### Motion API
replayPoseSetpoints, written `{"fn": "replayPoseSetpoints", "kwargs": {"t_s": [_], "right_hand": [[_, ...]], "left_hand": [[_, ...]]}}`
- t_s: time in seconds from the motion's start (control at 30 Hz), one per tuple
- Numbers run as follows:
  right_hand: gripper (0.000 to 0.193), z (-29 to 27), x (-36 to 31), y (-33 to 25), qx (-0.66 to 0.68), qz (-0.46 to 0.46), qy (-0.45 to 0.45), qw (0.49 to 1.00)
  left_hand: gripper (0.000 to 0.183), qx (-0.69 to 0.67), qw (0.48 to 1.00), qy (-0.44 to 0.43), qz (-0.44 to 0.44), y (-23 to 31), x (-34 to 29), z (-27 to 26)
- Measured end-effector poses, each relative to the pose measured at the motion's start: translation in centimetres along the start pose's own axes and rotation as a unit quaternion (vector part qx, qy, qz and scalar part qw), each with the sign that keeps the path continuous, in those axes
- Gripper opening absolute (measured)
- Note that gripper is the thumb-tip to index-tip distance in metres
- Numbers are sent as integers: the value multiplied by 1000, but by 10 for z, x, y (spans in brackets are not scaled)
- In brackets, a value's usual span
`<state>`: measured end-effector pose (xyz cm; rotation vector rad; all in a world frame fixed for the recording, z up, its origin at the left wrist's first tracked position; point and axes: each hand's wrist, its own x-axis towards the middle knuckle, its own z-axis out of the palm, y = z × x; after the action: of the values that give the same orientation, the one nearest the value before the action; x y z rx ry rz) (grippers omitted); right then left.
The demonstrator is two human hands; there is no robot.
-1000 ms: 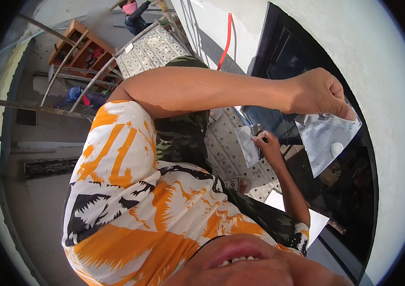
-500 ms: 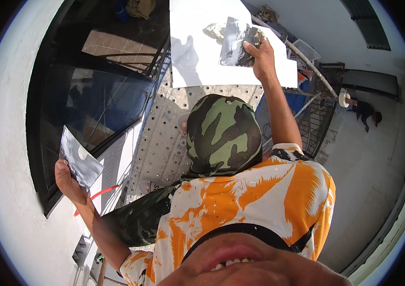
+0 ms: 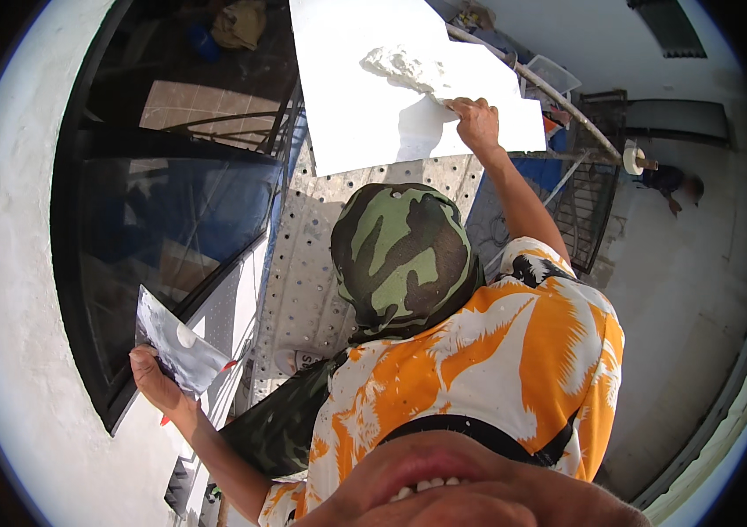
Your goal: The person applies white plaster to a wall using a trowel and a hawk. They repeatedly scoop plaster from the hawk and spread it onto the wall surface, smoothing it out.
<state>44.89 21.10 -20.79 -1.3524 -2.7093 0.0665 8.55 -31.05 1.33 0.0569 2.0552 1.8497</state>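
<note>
My left hand (image 3: 158, 383) is closed on the edge of a thin, wide metal scraper (image 3: 178, 347), its shiny blade raised beside the dark window frame. Over a large white board (image 3: 347, 132), my right hand (image 3: 479, 124) is closed with its fingers pointing left toward a lump of white putty (image 3: 404, 68). The second metal scraper in that hand is hardly visible, its blade turned edge-on or lost in the glare. A dark shadow falls on the board below the hand.
A perforated metal platform (image 3: 299, 255) lies under me, with a black-framed window (image 3: 171, 220) on the left and white wall (image 3: 13, 263) beyond. A scaffold pole (image 3: 575, 110) and metal railing (image 3: 588, 211) are at the right. Farther down, another person (image 3: 674, 186) is on the floor.
My right hand has turned its scraper from flat view to nearly edge-on, beside the putty, which now shows fully. My left hand and its scraper have shifted slightly right and down in view.
</note>
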Motion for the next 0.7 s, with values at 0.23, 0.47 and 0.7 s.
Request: {"fn": "replayPoseSetpoints", "kwargs": {"t_s": [0.23,0.47,0.7], "right_hand": [[37,5,33,30,15,68,28,997],[34,0,24,7,18,6,-81,997],[30,-4,54,38,16,204,-6,979]], "left_hand": [[36,46,999,-17,-2,0,3,14],[39,65,997,-40,6,2,5,12],[37,6,1000,-23,-17,-6,7,3]]}}
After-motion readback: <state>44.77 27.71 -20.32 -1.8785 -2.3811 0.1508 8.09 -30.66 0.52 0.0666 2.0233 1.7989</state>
